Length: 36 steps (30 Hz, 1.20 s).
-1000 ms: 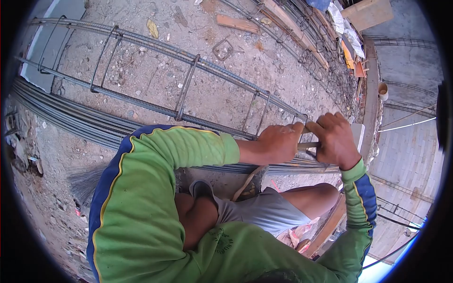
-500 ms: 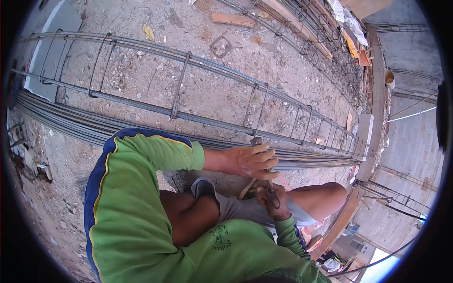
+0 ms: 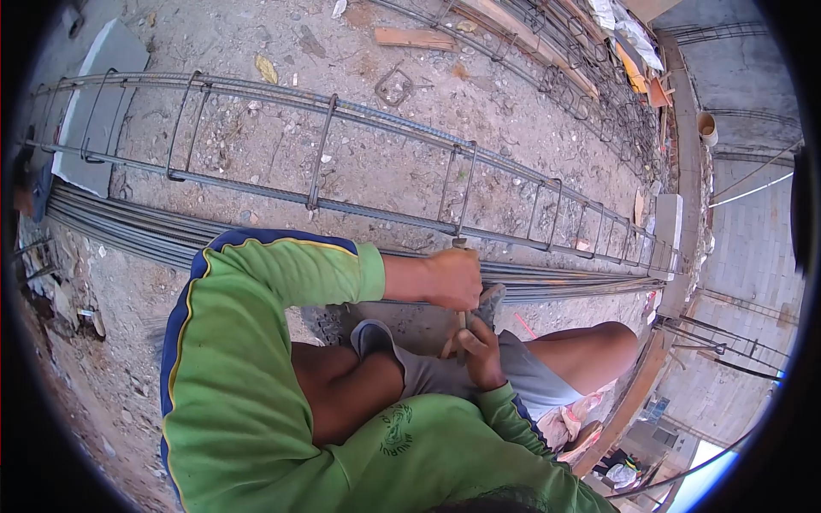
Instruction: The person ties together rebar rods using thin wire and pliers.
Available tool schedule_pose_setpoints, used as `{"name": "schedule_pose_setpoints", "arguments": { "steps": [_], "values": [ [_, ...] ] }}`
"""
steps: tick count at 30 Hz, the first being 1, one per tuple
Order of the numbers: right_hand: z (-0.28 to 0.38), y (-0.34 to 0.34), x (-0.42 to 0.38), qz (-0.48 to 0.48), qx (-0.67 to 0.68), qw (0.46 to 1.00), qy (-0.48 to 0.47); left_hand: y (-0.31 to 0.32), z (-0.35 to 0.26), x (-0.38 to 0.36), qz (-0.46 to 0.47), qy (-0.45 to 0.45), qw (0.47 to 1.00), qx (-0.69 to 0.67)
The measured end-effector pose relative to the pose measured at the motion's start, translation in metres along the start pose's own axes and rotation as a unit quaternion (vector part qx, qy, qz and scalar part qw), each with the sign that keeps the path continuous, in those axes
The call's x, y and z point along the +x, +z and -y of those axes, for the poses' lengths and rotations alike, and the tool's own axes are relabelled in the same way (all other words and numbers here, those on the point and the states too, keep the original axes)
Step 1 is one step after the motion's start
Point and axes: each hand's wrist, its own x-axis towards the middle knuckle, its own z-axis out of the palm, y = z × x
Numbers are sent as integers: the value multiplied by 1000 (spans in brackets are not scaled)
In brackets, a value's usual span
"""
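My left hand (image 3: pixel 455 280) is closed in a fist around a narrow bar-like tool (image 3: pixel 460 243), whose tip shows above the knuckles. Just below it, my right hand (image 3: pixel 481 352) is closed around the lower part of what looks like the same tool, in front of my lap. The exact kind of tool is hidden by the fingers. Beyond my hands runs a long rebar cage (image 3: pixel 385 217) with square stirrups. A bundle of loose steel bars (image 3: pixel 564 285) lies on the ground under it, close to my left hand.
A pale slab (image 3: pixel 90 128) lies under the cage's left end, and a pale block (image 3: pixel 667 232) stands at its right end. More bars and timber (image 3: pixel 522 41) lie at the back. A bucket (image 3: pixel 706 128) stands at the right. Another person's foot (image 3: pixel 34 190) shows at the far left.
My left hand has gone from spread fingers to a fist around the tool. The right hand has shifted slightly left and turned, and the metal loop seen on it is out of sight.
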Motion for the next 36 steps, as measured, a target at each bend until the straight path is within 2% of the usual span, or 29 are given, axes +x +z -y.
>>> {"name": "schedule_pose_setpoints", "arguments": {
  "steps": [1, 2, 3, 6, 7, 8, 9, 10, 11, 12, 14, 18, 19, 20, 21, 26, 28, 30, 34, 36],
  "values": [
    [-4, 4, -1, -1, 2, 1000, -2, -19, 1, 5, 76, -14, 996, -39],
    [-9, 8, -2, -79, -215, 970, -79, -31, 1, 8, 151, -26, 985, -77],
    [-13, 10, -4, -155, -419, 882, -149, -32, 0, 10, 150, -20, 986, -75],
    [-17, 8, -2, -149, -408, 886, -163, -23, -4, 9, 183, -54, 976, -110],
    [-20, 5, -2, -148, -409, 885, -165, -2, -10, 2, 39, -59, 996, -54],
    [-23, -1, -4, -115, -366, 912, -146, 9, -13, -3, -106, -66, 992, 3],
    [-18, 1, -5, -81, -320, 936, -124, 3, -11, -5, -106, -70, 992, 2],
    [-13, 6, -7, -79, -320, 936, -122, -4, -9, -8, -167, -46, 984, 25],
    [-5, 11, -12, -64, -244, 966, -61, -8, -8, -10, -228, -20, 972, 48],
    [3, 18, -16, -49, -165, 985, 2, -6, -9, -12, -227, -20, 973, 46],
    [5, 20, -20, -40, -157, 987, 14, 0, -7, -13, -291, -1, 954, 67],
    [14, 21, -28, 17, -114, 993, 23, 12, -4, -11, -286, -8, 957, 39],
    [23, 24, -31, 15, -114, 993, 29, 10, 4, -8, -208, 30, 977, -29],
    [36, 27, -34, 28, -45, 994, 99, 7, 9, -5, -129, 70, 985, -96],
    [46, 27, -35, 40, 24, 985, 167, 5, 12, -3, -132, 69, 984, -101],
    [71, 6, -21, 53, 42, 970, 234, -4, 23, 7, -14, 4, 983, -184],
    [79, 1, -14, 48, 65, 964, 254, -4, 26, 10, -15, -8, 983, -181],
    [87, -1, -7, 19, 172, 934, 312, -6, 29, 10, -21, -22, 984, -175],
    [84, 16, -9, -4, 137, 941, 308, -6, 37, 4, -33, -5, 982, -186],
    [82, 24, -9, 12, 213, 934, 288, -9, 41, 6, -44, 10, 981, -188]
  ]
}}
